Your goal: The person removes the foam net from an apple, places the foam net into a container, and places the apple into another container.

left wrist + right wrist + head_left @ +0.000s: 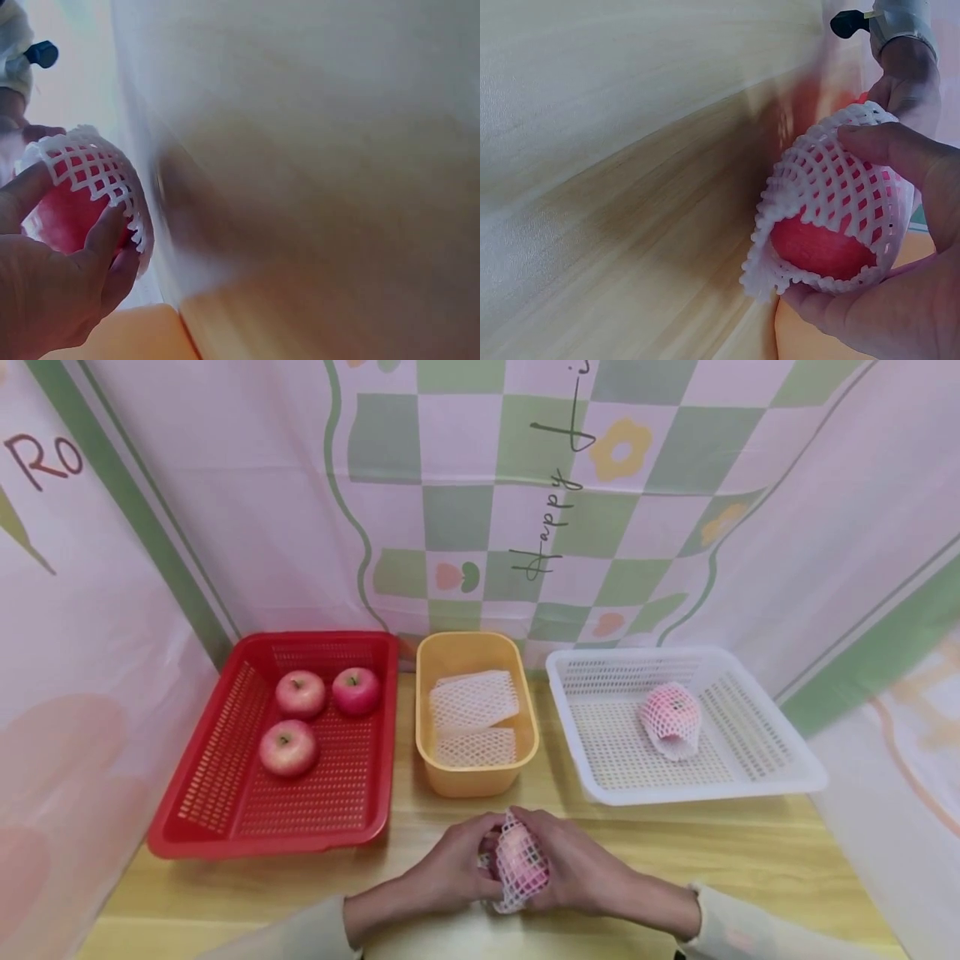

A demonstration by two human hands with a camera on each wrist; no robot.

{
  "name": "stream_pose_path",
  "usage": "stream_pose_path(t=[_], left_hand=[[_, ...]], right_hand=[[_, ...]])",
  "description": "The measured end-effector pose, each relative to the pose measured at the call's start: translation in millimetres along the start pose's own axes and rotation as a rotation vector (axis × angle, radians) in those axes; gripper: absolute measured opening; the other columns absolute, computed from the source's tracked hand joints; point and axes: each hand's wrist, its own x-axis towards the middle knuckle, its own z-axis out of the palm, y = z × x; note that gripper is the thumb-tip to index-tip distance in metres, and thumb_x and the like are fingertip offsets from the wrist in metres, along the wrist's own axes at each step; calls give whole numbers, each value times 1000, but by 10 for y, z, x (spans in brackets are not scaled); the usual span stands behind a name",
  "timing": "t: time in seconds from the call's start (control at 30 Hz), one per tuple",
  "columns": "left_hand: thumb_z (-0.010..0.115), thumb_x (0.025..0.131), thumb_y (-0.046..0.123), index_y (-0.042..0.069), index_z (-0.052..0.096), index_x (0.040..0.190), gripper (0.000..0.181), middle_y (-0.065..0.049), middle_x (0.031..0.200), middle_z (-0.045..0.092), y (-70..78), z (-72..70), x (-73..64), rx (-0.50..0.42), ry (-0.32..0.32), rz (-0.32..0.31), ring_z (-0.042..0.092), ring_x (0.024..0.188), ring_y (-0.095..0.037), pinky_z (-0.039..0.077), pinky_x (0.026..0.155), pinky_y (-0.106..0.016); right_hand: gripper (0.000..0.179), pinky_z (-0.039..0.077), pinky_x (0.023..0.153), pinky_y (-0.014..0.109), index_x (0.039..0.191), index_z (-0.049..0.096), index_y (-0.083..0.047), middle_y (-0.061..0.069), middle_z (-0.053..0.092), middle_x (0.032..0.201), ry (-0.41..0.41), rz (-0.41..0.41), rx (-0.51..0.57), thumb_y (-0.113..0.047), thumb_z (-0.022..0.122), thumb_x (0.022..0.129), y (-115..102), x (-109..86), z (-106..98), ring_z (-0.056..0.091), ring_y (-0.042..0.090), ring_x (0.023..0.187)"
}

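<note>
Between both hands, just above the near part of the table, is a red apple [66, 217] partly covered by a white foam net [522, 864]. My left hand [450, 867] holds the apple from the left, its fingers bent round the bare side and the net's edge. On the other side my right hand [573, 864] grips the netted apple, thumb over the mesh in the right wrist view. There the net [821, 176] gapes at one end and red skin [821, 251] shows through the opening.
A red basket [386, 760] at left holds three bare apples [288, 748]. In the middle, a yellow bin [470, 783] contains foam nets [474, 700]. At right stands a white basket [705, 795] with one netted apple [671, 714]. Printed curtains [285, 527] enclose the table.
</note>
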Motion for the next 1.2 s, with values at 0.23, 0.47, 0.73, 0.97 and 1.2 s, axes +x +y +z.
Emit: stream_pose_path(t=[0.23,0.47,0.73,0.97,1.2], left_hand=[[91,67,-7,14,56,145,88,1,122,68,-18,12,2,127,10,42,62,102,-3,55,89,-22],[94,66,0,15,54,146,91,6,124,67,-42,21,12,204,6,42,61,111,-4,51,100,-25],[93,67,-1,16,54,146,89,6,123,66,-40,14,-5,197,3,51,60,110,-5,51,99,-25],[88,66,-6,17,55,145,89,4,124,66,-50,1,-26,187,17,55,60,107,-5,50,95,-25],[88,66,-5,18,55,147,90,7,120,66,-51,-8,-31,169,28,35,59,102,-4,50,89,-23]], right_hand=[[115,57,100,52,151,43,12,23,66,135,22,15,-13,-28,102,61,-8,-14,18,67,37,116],[114,57,100,50,151,43,13,23,67,134,36,7,1,-25,101,61,-18,-18,27,68,36,115],[111,56,103,51,151,42,14,23,66,137,22,32,30,-21,99,63,-21,-15,48,67,35,120],[109,56,103,49,151,43,14,21,67,137,31,7,35,-21,99,65,-13,-15,50,68,33,120],[109,56,104,48,151,42,15,21,67,138,18,-19,59,-28,99,68,26,-22,21,68,33,121]])
